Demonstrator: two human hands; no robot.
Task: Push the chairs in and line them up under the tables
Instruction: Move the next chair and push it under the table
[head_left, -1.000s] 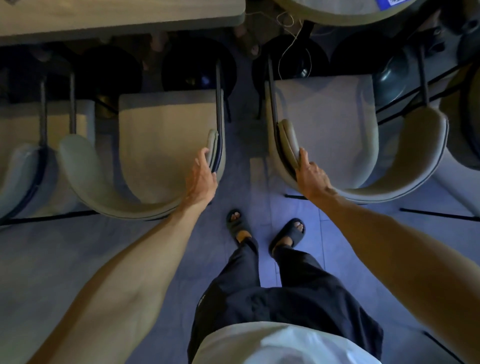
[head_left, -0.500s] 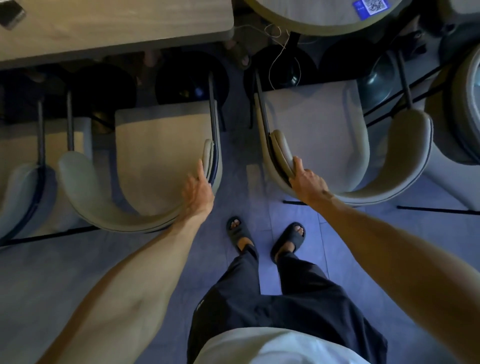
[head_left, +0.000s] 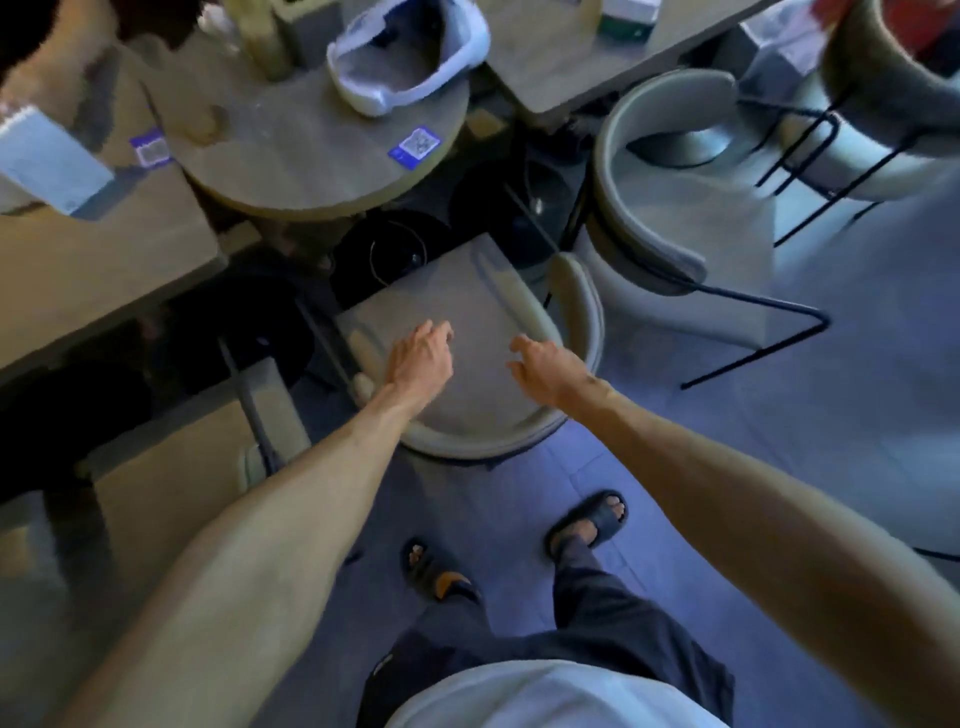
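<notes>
A beige tub chair (head_left: 467, 291) stands in front of me, its seat pointing at the round wooden table (head_left: 291, 166). Both my hands hover over its seat, holding nothing. My left hand (head_left: 421, 356) is above the seat's left side with fingers loosely spread. My right hand (head_left: 543, 366) hangs near the curved backrest on the right, fingers relaxed. A second beige chair (head_left: 176, 467) sits at lower left, partly under the long rectangular table (head_left: 104, 280). A third tub chair (head_left: 670, 171) stands at right, turned another way.
The round table carries a white bag (head_left: 410, 57) and blue QR stickers (head_left: 414, 145). Black table bases (head_left: 395, 254) lie under the tables. Another table (head_left: 571, 57) and a stool with black wire legs (head_left: 883, 93) fill the upper right. Grey floor tiles (head_left: 779, 441) spread to my right.
I have turned and stepped right. Both hands left the armrests of the two chairs they were pressing and now hover together over the right-hand chair's seat.
</notes>
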